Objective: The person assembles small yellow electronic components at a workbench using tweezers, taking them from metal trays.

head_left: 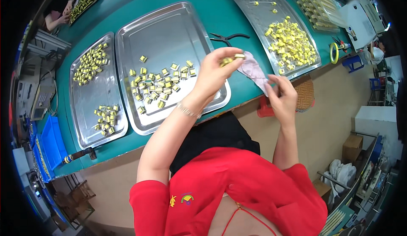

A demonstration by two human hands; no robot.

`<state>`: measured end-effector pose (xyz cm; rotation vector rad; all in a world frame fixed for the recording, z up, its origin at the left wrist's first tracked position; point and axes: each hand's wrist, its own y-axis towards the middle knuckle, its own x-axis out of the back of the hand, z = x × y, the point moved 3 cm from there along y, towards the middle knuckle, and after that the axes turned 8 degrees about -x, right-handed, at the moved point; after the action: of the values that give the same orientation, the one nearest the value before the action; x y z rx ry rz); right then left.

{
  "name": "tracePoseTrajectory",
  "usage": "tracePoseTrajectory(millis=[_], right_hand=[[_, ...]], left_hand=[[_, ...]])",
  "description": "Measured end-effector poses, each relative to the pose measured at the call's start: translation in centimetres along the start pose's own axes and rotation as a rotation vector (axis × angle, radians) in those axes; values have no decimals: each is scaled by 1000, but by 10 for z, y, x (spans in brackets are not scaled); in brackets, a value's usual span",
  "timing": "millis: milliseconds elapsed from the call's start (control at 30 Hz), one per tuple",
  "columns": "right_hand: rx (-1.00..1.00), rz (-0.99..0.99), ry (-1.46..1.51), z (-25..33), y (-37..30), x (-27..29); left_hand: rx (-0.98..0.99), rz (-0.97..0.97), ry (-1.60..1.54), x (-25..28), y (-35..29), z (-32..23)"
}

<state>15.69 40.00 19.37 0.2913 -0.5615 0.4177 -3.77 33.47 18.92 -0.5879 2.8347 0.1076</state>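
My left hand [218, 68] is closed around a few small yellow-taped transformers [227, 61]. One sits pinched at the tips of its thumb and forefinger, above the right edge of the large middle tray. A pale pink cloth [253, 71] stretches from beside this hand down to the table's front edge. At the lower end of the cloth is my right hand [283, 95], its fingers curled and the fingertips closed on the cloth's edge. Loose transformers [159, 83] lie scattered in the near half of the middle metal tray [157, 28].
At left, a narrower tray [87, 104] bears two groups of transformers. A right-hand tray [250, 19] holds a heap of yellow parts [292, 43]. Black-handled pliers [231, 37], yellow tape [334, 53], stacked clear plastic trays [318, 9] and a blue bin [53, 142] are around. Another person's hands [65, 14] work far left.
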Motion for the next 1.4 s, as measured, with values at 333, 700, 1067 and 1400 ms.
tracePoseTrajectory(millis=[333,700,1067,1400], right_hand=[[521,435,-294,65,61,-113],[42,653,130,68,32,-110],[-363,752,793,84,-24,-113],[-342,721,795,84,-30,-115]], left_hand=[[-106,-293,-415,73,-103,-11],[-156,-350,-427,87,-138,-8],[-113,-330,-534,79,-149,1],[-65,-293,-687,80,-152,2]])
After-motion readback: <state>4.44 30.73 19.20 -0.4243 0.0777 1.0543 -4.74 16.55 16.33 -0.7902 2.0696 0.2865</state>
